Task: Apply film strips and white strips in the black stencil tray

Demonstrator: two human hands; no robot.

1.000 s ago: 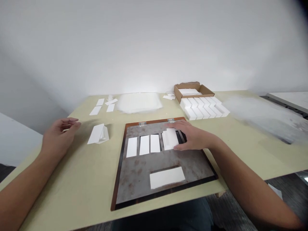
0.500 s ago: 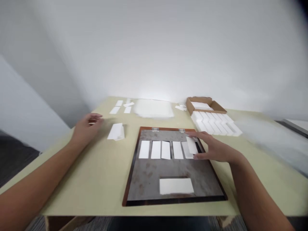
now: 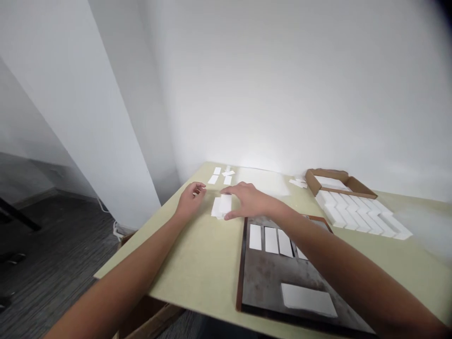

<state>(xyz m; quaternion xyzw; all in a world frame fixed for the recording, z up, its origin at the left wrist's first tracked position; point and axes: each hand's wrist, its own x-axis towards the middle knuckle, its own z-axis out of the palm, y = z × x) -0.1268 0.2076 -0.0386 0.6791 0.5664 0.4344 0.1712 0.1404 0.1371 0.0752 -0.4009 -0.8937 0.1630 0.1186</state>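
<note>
Head view on my feed, with the hinged metal board [image 3: 259,287] as my landmark: well to its left, beyond its near edge, the left hand [image 3: 189,201] hangs over the pale table [image 3: 192,256], fingers loosely curled, nothing visible between them. Farther back, beyond the board's left far corner, I make out a few loose white cards [image 3: 213,179], lying at differing angles.

Just off that same corner, left of the board, is a small pile of white cards [image 3: 215,207], and over it the upper white card [image 3: 225,205]. I judge the whole move to turn on this card: it lies directly left of the right palm, its long axis running away from me. The right hand [image 3: 247,200] is the nearer one, thumb at the card's near end and fingertips at the far end, so the fingers look to be pinching it lengthwise; the left hand sits apart, just beside the pile. The card looks plain, flat, stiff and matt, slightly out of line with what lies beneath.

Set into the board, a row of upright cards [image 3: 271,240] shows, its right part hidden by the forearm; nearer me lies one crosswise card [image 3: 309,300]. Beyond the board, to the right, I see a cardboard box [image 3: 360,186] and, against its front, stepped white stacks [image 3: 356,214].
</note>
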